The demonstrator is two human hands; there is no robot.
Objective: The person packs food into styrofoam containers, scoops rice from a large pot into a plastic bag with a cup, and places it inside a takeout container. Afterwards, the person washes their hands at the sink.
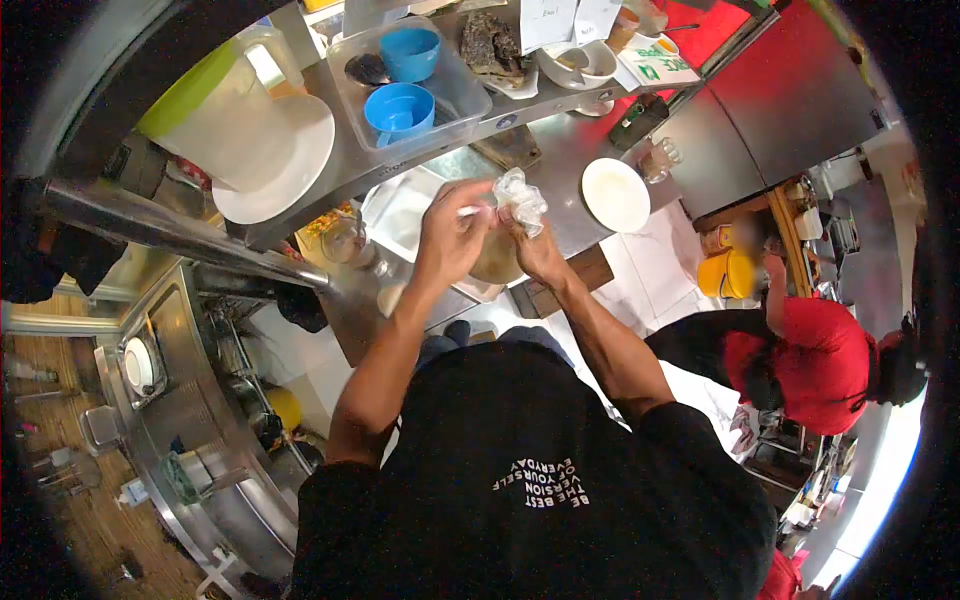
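Observation:
My right hand [540, 254] is closed around a crumpled clear plastic bag [521, 203], which bunches up above its fingers. Close on its left, my left hand [453, 232] has its fingers curled in a pinch, with a small white bit [468, 211] showing at the fingertips; what it is I cannot make out. Below both hands is a brownish round container [497, 262], partly hidden by them. A white tub [397, 212] lies behind my left hand on the steel counter. To the right of my hands rests a round white plate [616, 196].
A shelf above the counter carries a clear plastic bin [462, 101] with blue cups [409, 54] and a white plate [314, 150]. A glass mug [660, 160] stands by the counter's right end. On the right, a person in red [825, 365] works near a yellow bucket [725, 274].

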